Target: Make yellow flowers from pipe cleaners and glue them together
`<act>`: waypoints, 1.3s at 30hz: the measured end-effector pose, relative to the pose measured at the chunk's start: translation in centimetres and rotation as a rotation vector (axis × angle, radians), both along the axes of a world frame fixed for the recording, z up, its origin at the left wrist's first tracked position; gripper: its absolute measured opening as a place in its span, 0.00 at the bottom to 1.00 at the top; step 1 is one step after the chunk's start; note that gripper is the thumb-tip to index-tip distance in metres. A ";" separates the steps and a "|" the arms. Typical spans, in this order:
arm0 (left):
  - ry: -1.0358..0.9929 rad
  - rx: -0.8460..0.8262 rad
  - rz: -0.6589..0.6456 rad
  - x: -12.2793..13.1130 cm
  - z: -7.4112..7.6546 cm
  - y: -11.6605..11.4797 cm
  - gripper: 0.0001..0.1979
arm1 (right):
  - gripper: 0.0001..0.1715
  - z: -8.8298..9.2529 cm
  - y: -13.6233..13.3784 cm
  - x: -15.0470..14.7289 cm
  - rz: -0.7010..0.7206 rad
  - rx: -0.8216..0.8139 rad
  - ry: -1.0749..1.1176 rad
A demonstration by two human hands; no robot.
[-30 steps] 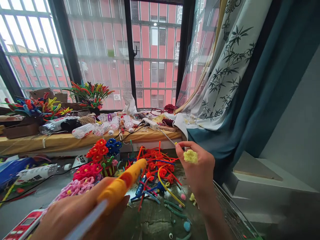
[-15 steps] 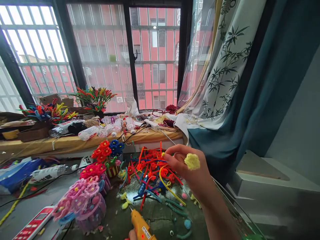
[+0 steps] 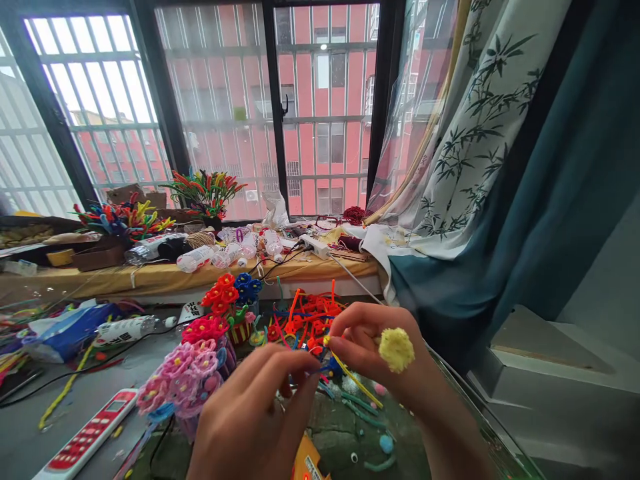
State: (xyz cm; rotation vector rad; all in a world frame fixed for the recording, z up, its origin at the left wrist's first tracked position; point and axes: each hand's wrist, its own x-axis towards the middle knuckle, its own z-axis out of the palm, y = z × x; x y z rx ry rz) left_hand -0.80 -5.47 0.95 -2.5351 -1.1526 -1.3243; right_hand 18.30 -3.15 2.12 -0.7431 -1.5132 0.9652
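My right hand (image 3: 383, 343) is closed in a pinch on a yellow fuzzy pipe-cleaner piece. Its small yellow tip (image 3: 327, 340) shows at my fingertips, and a pale yellow fluffy round end (image 3: 397, 350) sticks out by the knuckles. My left hand (image 3: 260, 407) is raised just left of it, thumb and forefinger pinched together; anything between them is too small to make out. An orange glue gun (image 3: 307, 460) lies below, partly hidden by my left hand. Red fuzzy pipe-cleaner pieces (image 3: 315, 310) are heaped behind both hands.
Pink fuzzy flowers (image 3: 185, 373) in a pot stand at left, with red flowers (image 3: 220, 297) behind. A red-and-white remote (image 3: 93, 433) lies further left. Plastic bottles (image 3: 195, 259) and a power strip (image 3: 314, 247) lie on the windowsill. Blue-green pipe cleaners (image 3: 365, 413) lie at front right.
My left hand has let go of the glue gun and risen beside my right hand, its fingertips now near the yellow tip. The view has swung slightly left.
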 end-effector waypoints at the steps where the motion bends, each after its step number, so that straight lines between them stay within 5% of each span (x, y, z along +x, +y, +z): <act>1: -0.051 0.048 -0.032 0.2 1.3 0.2 0.05 | 0.05 0.0 0.0 0.1 0.022 -0.003 -0.001; 5: -0.106 0.068 -0.009 1.1 3.4 0.6 0.05 | 0.06 -0.2 0.0 0.4 0.093 -0.020 0.005; 19: -0.002 0.041 -0.041 0.9 2.8 1.5 0.06 | 0.05 0.0 0.3 0.3 0.018 -0.036 -0.084; 26: -0.049 0.073 -0.036 0.6 2.9 2.2 0.07 | 0.07 0.2 0.8 0.2 -0.176 -0.072 -0.193; 30: -0.071 0.108 -0.044 0.6 2.0 2.6 0.07 | 0.09 -0.3 1.2 0.4 -0.057 -0.175 -0.300; 39: 0.097 0.302 -0.023 0.8 1.8 2.2 0.05 | 0.15 -0.9 1.6 0.1 -0.003 -0.067 -0.458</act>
